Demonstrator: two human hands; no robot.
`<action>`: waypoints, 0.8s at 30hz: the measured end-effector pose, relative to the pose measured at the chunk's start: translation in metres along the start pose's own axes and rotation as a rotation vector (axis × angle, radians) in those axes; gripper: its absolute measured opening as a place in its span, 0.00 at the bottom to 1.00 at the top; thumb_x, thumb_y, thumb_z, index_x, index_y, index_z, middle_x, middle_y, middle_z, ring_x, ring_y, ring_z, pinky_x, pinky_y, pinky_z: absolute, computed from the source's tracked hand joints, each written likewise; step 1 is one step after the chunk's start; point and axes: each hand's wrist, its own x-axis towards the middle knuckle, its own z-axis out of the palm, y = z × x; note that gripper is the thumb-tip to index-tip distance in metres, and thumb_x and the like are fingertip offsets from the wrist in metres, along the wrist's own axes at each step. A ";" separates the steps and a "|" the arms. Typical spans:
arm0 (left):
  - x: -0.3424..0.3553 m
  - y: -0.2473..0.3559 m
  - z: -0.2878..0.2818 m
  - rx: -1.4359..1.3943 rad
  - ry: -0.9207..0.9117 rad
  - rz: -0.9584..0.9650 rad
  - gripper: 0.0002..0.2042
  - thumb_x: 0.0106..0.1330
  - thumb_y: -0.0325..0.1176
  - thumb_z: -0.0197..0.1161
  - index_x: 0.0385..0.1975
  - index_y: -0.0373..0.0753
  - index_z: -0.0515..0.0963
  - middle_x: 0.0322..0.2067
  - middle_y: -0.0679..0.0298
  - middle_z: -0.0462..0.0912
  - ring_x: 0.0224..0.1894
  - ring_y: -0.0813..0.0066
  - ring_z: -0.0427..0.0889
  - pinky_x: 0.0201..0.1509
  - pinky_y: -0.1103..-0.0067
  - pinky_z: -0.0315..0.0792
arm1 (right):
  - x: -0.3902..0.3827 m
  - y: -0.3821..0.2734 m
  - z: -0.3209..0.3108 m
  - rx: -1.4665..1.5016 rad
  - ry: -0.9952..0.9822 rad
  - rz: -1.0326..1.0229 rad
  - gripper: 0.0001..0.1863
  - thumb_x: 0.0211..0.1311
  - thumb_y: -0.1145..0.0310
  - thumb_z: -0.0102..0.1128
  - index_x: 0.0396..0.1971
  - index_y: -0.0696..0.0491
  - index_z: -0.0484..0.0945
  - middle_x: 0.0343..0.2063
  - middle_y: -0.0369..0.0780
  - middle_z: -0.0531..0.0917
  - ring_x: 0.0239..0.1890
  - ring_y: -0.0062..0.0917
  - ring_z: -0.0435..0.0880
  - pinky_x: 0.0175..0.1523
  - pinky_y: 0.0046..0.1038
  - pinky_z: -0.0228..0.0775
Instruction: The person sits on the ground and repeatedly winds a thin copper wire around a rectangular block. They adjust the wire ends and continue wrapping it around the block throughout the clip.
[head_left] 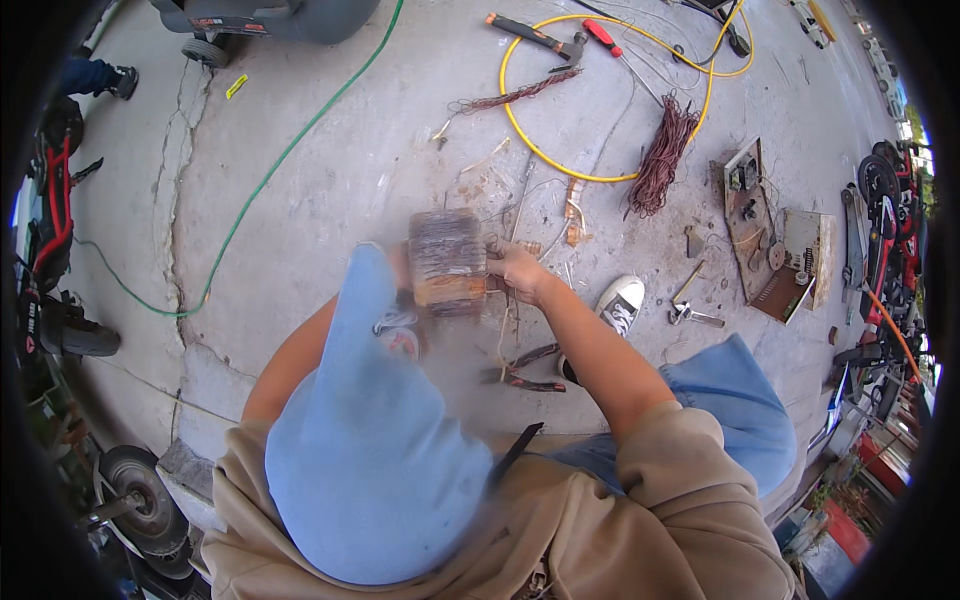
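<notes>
Above the concrete, between my hands, is a wire-wound transformer block point(447, 258), blurred, with dark windings and a copper-coloured lower end. My left hand point(402, 266) grips its left side; my raised jeans knee point(368, 285) hides most of that hand. My right hand point(518, 273) is closed at the block's right side, fingers curled against it, partly smeared. Thin wire hangs below the right hand. Pliers point(530, 378) with dark, red-marked handles lie on the floor beneath, beside my sneaker point(622, 305).
A hammer point(540, 38), red-handled screwdriver point(605, 40), reddish-brown wire bundle point(664, 160) and yellow hose point(512, 100) lie ahead. To the right are an opened metal case point(800, 260) and a metal tool point(695, 315). A green hose point(270, 175) crosses the left.
</notes>
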 end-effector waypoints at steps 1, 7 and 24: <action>0.000 -0.001 -0.003 0.014 -0.003 -0.002 0.14 0.61 0.33 0.58 0.38 0.26 0.79 0.30 0.48 0.84 0.34 0.61 0.82 0.40 0.72 0.74 | 0.010 0.005 -0.005 0.040 0.020 -0.015 0.18 0.61 0.79 0.57 0.52 0.59 0.73 0.46 0.41 0.81 0.46 0.25 0.81 0.51 0.28 0.77; -0.016 -0.009 -0.012 0.062 -0.046 -0.054 0.14 0.61 0.33 0.58 0.38 0.26 0.79 0.31 0.48 0.84 0.34 0.62 0.82 0.40 0.72 0.74 | 0.033 0.021 0.006 0.176 0.129 -0.154 0.14 0.60 0.80 0.57 0.47 0.63 0.74 0.40 0.46 0.83 0.40 0.31 0.84 0.46 0.31 0.80; -0.065 -0.038 -0.055 -0.266 -0.021 -0.146 0.18 0.68 0.45 0.56 0.40 0.34 0.79 0.32 0.63 0.82 0.33 0.77 0.80 0.40 0.78 0.75 | -0.079 -0.051 -0.044 -0.091 0.725 -0.382 0.11 0.61 0.80 0.52 0.42 0.64 0.65 0.34 0.48 0.79 0.24 0.35 0.84 0.28 0.32 0.82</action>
